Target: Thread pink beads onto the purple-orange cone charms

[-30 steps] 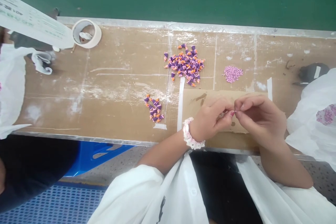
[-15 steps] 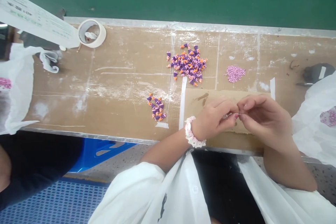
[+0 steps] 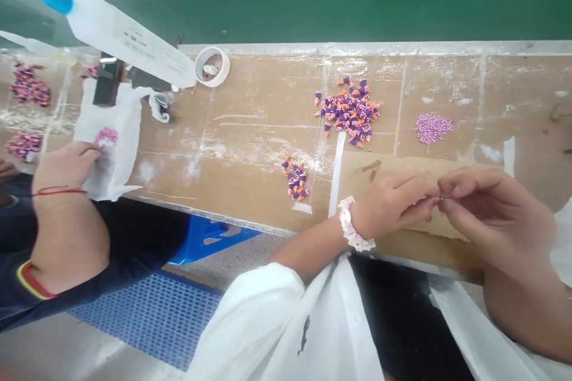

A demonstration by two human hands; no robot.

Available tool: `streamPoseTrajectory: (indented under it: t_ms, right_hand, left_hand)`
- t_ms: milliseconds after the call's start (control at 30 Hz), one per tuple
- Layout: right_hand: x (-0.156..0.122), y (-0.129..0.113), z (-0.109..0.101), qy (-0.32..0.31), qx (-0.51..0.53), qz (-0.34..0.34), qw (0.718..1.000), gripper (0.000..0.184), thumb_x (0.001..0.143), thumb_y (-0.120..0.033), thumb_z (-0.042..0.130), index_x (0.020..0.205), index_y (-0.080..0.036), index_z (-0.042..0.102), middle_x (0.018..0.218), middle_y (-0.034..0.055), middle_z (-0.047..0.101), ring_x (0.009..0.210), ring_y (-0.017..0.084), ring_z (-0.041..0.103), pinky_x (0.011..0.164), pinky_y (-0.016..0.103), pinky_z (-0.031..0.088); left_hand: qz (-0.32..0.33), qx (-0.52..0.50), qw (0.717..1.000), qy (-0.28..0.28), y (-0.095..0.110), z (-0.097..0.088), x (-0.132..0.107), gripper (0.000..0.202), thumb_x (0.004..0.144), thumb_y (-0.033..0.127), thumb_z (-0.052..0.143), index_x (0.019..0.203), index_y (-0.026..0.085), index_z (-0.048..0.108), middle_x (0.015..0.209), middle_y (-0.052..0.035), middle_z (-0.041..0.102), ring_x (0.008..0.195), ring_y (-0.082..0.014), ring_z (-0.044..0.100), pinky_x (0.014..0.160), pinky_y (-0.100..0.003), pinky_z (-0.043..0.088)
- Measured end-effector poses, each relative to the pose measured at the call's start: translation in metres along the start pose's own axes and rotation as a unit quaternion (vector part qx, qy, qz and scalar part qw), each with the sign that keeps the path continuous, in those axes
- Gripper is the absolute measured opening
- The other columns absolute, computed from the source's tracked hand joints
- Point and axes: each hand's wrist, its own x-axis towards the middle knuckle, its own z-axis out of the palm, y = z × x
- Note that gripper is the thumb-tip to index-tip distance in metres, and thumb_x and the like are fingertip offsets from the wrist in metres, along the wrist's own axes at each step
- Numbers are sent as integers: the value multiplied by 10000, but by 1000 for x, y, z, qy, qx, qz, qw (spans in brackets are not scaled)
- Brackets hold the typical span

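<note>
My left hand (image 3: 393, 205) and my right hand (image 3: 491, 214) meet fingertip to fingertip over a cardboard sheet (image 3: 357, 169) near the bench's front edge. Both are pinched closed on something tiny between them that I cannot make out. A frilly band circles my left wrist. Beyond the hands lies a big heap of purple and orange pieces (image 3: 348, 110), with a smaller heap of the same pieces (image 3: 295, 178) to the left and a small pile of pink beads (image 3: 432, 128) to the right.
A roll of tape (image 3: 213, 65) and a white glue bottle with a blue tip (image 3: 116, 36) are at the back left. A co-worker's hand (image 3: 65, 164) rests on a white bag (image 3: 111, 137) at the left, with more bead piles (image 3: 27, 83) beyond.
The view has swung left, so the bench and my hands sit further right in the picture and the co-worker's arm and bag have come into sight. My hands stay pinched together.
</note>
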Motion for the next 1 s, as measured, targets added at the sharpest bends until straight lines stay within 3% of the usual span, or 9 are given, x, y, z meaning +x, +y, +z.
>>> streamPoseTrajectory:
  t_ms: [100, 200, 267, 333, 433, 500, 633, 833, 1000]
  right_hand:
    - [-2, 0, -2, 28, -4, -9, 1000, 242, 747, -27, 674, 838, -235, 588, 736, 6, 596, 677, 151, 611, 565, 273, 531]
    - [-2, -1, -7, 59, -27, -7, 998, 258, 715, -38, 705, 835, -240, 598, 760, 26, 615, 698, 173, 621, 578, 301, 523]
    - [-2, -2, -10, 59, -51, -4, 997, 261, 707, -45, 707, 830, -248, 599, 770, 30, 623, 709, 179, 630, 590, 307, 520]
    - [-2, -3, -12, 36, -72, -14, 997, 254, 718, -46, 686, 825, -258, 595, 761, 26, 624, 706, 181, 633, 588, 306, 522]
    - [-3, -4, -12, 13, -96, -24, 995, 222, 743, -60, 660, 799, -262, 585, 751, 25, 629, 705, 183, 633, 573, 301, 525]
    - [-4, -4, -10, 32, -121, -15, 992, 202, 746, -75, 664, 770, -259, 583, 757, 24, 637, 710, 181, 636, 579, 299, 515]
    - [-4, -5, -8, 43, -150, -11, 988, 185, 750, -98, 662, 733, -257, 568, 759, 14, 640, 716, 174, 637, 590, 292, 504]
    - [3, -5, -13, 2, -217, -24, 976, 163, 775, -112, 600, 768, -255, 523, 759, -12, 634, 663, 140, 617, 572, 255, 472]
    - [5, 2, -19, -74, -309, -64, 946, 108, 809, -177, 568, 852, -257, 510, 704, -21, 591, 565, 139, 559, 526, 263, 428]
  left_hand:
    - [-2, 69, 997, -29, 3, -15, -3, 122, 953, 248, 486, 911, 185, 582, 869, -56, 661, 815, -138, 622, 776, -267, 523]
    - [-90, 196, 975, -48, 4, -56, -15, 197, 953, 343, 501, 968, 190, 625, 919, -86, 675, 885, -175, 629, 827, -304, 513]
    - [-221, 324, 919, -45, 4, -93, -27, 225, 964, 325, 459, 976, 179, 630, 954, -109, 671, 930, -208, 619, 852, -337, 496]
    - [-343, 435, 829, -70, 6, -128, -37, 239, 963, 265, 406, 967, 176, 627, 964, -116, 673, 959, -238, 609, 872, -367, 477]
    - [-453, 489, 738, -107, 9, -160, -45, 210, 944, 244, 421, 1011, 187, 612, 1011, -98, 685, 944, -233, 621, 866, -354, 473]
    - [-490, 491, 707, -137, 9, -166, -46, 183, 929, 259, 461, 1018, 186, 604, 1028, -92, 691, 931, -231, 629, 849, -346, 473]
    - [-519, 496, 668, -195, 3, -162, -44, 172, 928, 281, 465, 979, 193, 604, 1023, -86, 694, 965, -248, 632, 793, -338, 474]
    - [-530, 520, 621, -253, -1, -158, -32, 233, 938, 265, 391, 993, 182, 602, 991, -120, 697, 932, -275, 651, 735, -356, 485]
    - [-540, 545, 570, -294, -4, -156, -14, 266, 900, 223, 390, 978, 138, 630, 935, -163, 697, 874, -333, 663, 706, -405, 494]
